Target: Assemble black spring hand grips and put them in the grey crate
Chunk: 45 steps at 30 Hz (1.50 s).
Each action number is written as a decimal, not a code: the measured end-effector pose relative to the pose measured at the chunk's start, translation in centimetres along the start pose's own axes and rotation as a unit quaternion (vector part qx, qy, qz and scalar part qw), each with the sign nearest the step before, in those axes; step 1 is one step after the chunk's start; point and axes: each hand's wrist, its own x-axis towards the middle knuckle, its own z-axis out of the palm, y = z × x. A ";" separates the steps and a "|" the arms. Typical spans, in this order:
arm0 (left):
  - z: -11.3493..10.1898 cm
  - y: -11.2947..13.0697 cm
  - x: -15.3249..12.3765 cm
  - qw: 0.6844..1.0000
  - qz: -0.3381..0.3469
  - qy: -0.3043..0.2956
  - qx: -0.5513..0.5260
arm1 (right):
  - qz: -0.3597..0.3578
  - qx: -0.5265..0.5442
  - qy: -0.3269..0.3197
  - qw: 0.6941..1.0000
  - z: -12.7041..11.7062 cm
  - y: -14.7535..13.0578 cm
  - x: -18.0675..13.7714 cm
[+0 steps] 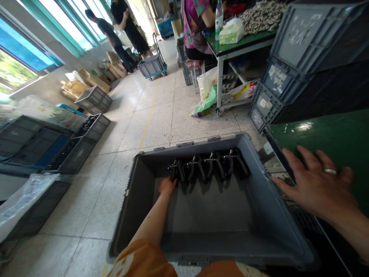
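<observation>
A grey plastic crate (259, 196) sits on the floor below me. Along its far inner wall stands a row of several black curved parts (210, 165). My left hand (167, 185) reaches down into the crate and closes on the leftmost black part (175, 171). My right hand (314, 184) lies flat with fingers spread on the edge of a green table (331, 134) at the right; a ring shows on one finger.
Stacked grey crates (291, 65) stand at the right. More crates (72, 150) and boxes line the left wall under windows. A seated person (196, 27) works at a far green table (242, 40). Two people (121, 30) stand beside a cart (151, 65).
</observation>
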 end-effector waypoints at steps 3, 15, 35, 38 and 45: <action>-0.9 0.9 0.7 1.000 0.021 -0.008 0.011 | -0.001 -0.001 0.010 1.000 0.3 0.1 0.0; -0.4 2.6 1.0 0.999 0.027 0.006 0.016 | 0.001 0.000 0.025 1.000 0.1 -0.2 -0.2; -0.9 2.0 2.6 0.991 -0.033 -0.075 -0.108 | 0.000 0.014 0.029 0.999 0.6 0.1 -0.2; -2.6 1.8 1.3 0.992 -0.032 -0.037 -0.120 | -0.004 0.028 0.027 0.999 0.4 0.1 -0.2; -5.6 5.9 -9.5 0.978 0.112 0.076 -0.158 | -0.012 0.153 0.053 0.987 0.0 0.8 0.4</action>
